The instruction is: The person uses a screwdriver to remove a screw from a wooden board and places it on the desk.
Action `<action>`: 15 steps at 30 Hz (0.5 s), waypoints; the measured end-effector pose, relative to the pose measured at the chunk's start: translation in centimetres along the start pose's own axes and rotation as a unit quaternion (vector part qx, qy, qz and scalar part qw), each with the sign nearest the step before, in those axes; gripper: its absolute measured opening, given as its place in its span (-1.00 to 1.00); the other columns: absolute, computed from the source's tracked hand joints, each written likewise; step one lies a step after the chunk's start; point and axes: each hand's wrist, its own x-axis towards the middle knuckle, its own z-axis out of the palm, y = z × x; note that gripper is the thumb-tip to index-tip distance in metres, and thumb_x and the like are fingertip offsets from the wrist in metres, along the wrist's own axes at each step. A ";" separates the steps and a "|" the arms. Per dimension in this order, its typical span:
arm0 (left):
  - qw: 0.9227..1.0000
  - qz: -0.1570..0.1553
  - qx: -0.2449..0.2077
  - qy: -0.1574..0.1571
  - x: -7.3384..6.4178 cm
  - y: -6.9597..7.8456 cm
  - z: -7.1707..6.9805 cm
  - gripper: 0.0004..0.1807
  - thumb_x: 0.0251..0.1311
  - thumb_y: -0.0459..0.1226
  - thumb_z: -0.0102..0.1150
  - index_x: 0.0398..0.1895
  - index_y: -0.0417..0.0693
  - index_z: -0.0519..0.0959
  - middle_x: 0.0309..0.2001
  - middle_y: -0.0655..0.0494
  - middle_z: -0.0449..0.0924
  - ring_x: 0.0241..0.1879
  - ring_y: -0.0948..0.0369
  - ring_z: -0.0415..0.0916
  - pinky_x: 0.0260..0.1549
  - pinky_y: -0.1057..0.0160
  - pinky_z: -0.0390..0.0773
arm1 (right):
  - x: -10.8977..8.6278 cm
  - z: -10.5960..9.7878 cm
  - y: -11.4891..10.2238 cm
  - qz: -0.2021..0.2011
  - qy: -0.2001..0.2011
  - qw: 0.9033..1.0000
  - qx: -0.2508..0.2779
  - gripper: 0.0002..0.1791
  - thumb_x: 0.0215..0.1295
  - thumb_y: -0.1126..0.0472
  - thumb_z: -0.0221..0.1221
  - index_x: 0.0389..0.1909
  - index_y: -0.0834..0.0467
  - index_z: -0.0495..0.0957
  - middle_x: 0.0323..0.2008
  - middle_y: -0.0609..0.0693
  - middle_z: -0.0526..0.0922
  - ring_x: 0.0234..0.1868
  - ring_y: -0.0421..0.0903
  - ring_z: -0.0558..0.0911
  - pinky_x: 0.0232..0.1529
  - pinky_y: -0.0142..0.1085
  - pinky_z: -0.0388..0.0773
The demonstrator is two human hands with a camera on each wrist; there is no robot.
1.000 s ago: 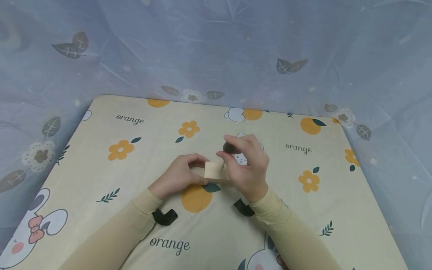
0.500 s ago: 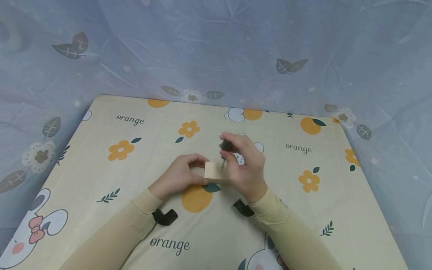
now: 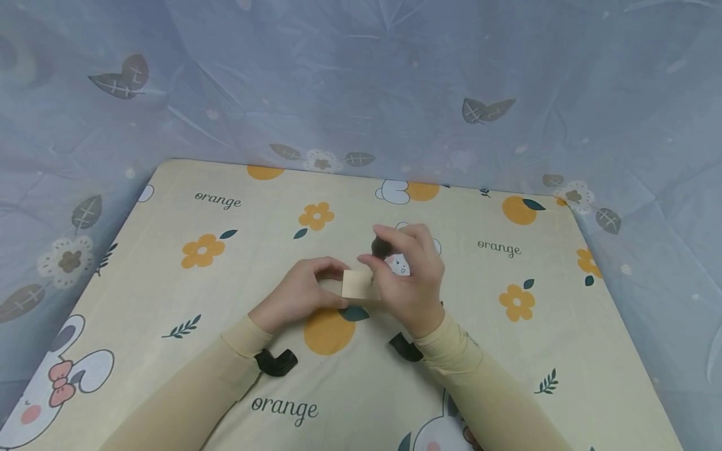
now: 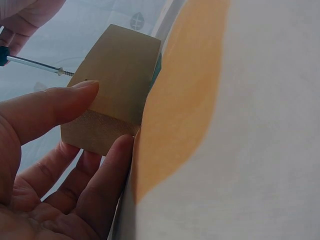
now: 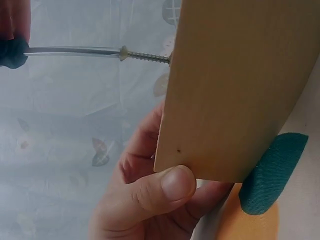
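My left hand grips the left end of a pale wooden block, thumb on the near side and fingers behind. The block's lower edge sits at the cloth. Above its right part, my right hand pinches the dark handle of a screwdriver between thumb and fingers. In the right wrist view the metal shaft meets the head of a screw, whose tip is at the block's top face; much of its thread shows outside the wood. A small dark hole marks the block's side near my left thumb.
A cream tablecloth printed with oranges, flowers and rabbits covers the table. Black curved pieces show by both wrists. Behind the table's far edge hangs a blue-grey patterned curtain.
My right fingers and thumb roll on the screwdriver handle, shifting left and then back right. The screwdriver stays over the same spot. My left hand and the block have not moved.
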 end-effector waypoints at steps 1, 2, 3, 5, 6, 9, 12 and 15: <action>1.000 -0.001 0.000 0.001 0.0 0.0 0.0 -0.46 0.06 -0.25 0.64 0.16 0.15 0.71 0.06 0.23 0.79 0.15 0.16 0.67 0.36 -0.10 0.54 | 0.0 0.0 0.0 0.000 0.002 1.000 -0.003 -0.47 0.02 0.50 0.58 0.07 0.32 0.67 -0.25 0.21 0.58 -0.32 -0.02 0.68 -0.21 -0.37 0.72; 1.000 -0.002 -0.001 0.001 0.0 -0.1 0.0 -0.47 0.05 -0.25 0.63 0.15 0.15 0.71 0.06 0.24 0.79 0.15 0.16 0.67 0.36 -0.09 0.54 | 0.0 0.0 0.0 0.001 0.003 1.000 -0.005 -0.48 0.03 0.51 0.57 0.07 0.32 0.68 -0.26 0.20 0.58 -0.32 -0.02 0.68 -0.21 -0.37 0.72; 1.000 -0.004 -0.001 0.002 0.0 -0.1 0.0 -0.47 0.06 -0.25 0.63 0.15 0.16 0.71 0.06 0.24 0.79 0.15 0.16 0.66 0.37 -0.09 0.53 | 0.0 0.0 -0.1 0.002 0.003 1.000 -0.007 -0.48 0.04 0.51 0.56 0.07 0.32 0.68 -0.27 0.19 0.59 -0.32 -0.02 0.69 -0.20 -0.37 0.73; 1.000 -0.006 -0.002 0.002 0.0 -0.1 0.0 -0.48 0.05 -0.25 0.63 0.13 0.16 0.72 0.05 0.25 0.79 0.15 0.17 0.66 0.37 -0.08 0.53 | 0.0 0.0 -0.1 0.005 0.001 1.000 -0.007 -0.50 0.08 0.50 0.54 0.08 0.32 0.68 -0.27 0.18 0.61 -0.31 -0.02 0.68 -0.20 -0.38 0.73; 1.000 -0.006 -0.002 0.003 0.1 -0.1 0.0 -0.48 0.05 -0.25 0.63 0.13 0.16 0.72 0.04 0.25 0.79 0.15 0.17 0.67 0.37 -0.08 0.53 | 0.0 0.0 -0.1 0.007 0.001 1.000 -0.006 -0.51 0.09 0.50 0.53 0.08 0.32 0.69 -0.27 0.18 0.62 -0.31 -0.01 0.68 -0.20 -0.37 0.73; 1.000 -0.006 -0.003 0.003 0.1 -0.1 0.0 -0.48 0.05 -0.25 0.63 0.13 0.16 0.72 0.04 0.25 0.79 0.15 0.17 0.67 0.36 -0.07 0.54 | 0.1 0.0 -0.2 0.014 -0.005 1.000 -0.001 -0.54 0.15 0.50 0.49 0.10 0.32 0.69 -0.26 0.17 0.66 -0.29 -0.02 0.66 -0.19 -0.37 0.73; 1.000 -0.004 -0.006 0.003 0.1 0.0 0.0 -0.48 0.04 -0.25 0.63 0.13 0.15 0.72 0.05 0.25 0.80 0.14 0.18 0.68 0.36 -0.07 0.54 | 0.2 0.1 -0.4 0.019 -0.016 1.000 0.007 -0.55 0.16 0.56 0.45 0.11 0.34 0.68 -0.21 0.18 0.72 -0.26 -0.03 0.68 -0.15 -0.36 0.75; 1.000 -0.003 -0.008 0.002 0.1 0.0 0.0 -0.48 0.03 -0.25 0.64 0.12 0.16 0.72 0.04 0.25 0.80 0.14 0.19 0.68 0.35 -0.06 0.54 | 0.3 0.1 -0.6 0.017 -0.029 0.999 0.008 -0.55 0.18 0.60 0.40 0.11 0.34 0.67 -0.14 0.19 0.77 -0.22 -0.02 0.72 -0.12 -0.34 0.77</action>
